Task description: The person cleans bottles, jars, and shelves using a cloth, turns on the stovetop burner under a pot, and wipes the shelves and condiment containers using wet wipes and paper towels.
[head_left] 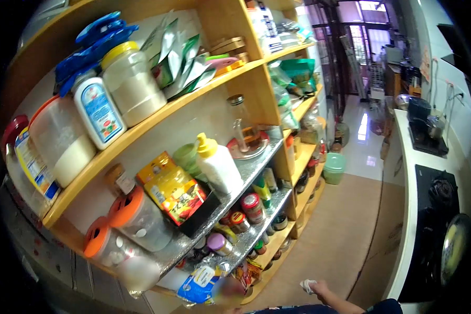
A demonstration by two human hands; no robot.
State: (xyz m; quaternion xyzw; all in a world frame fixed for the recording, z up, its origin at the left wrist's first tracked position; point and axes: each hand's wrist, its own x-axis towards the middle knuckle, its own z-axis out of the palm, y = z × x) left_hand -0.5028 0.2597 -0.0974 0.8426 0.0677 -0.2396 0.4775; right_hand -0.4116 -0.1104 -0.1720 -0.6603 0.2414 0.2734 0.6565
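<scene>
Low in the view, my right hand (322,289) is closed around a small crumpled white cloth (308,286), held over the brown floor mat. Whether the cloth is fabric or paper is too small to tell. At the bottom edge, a blurred patch beside a blue packet (198,284) hides what may be my left hand (236,310); its fingers do not show. This packet has a white label and lies at the lower shelf's edge. Nearby on the foil-lined shelf stand a purple-lidded jar (220,244) and a red-lidded jar (252,205).
Wooden shelves (157,116) on the left hold jars, bags and a yellow-pump bottle (218,166). Along the right runs a white counter (401,209) with a black stove (429,235) and a glass lid (455,248). Green tubs (334,166) stand on the floor ahead.
</scene>
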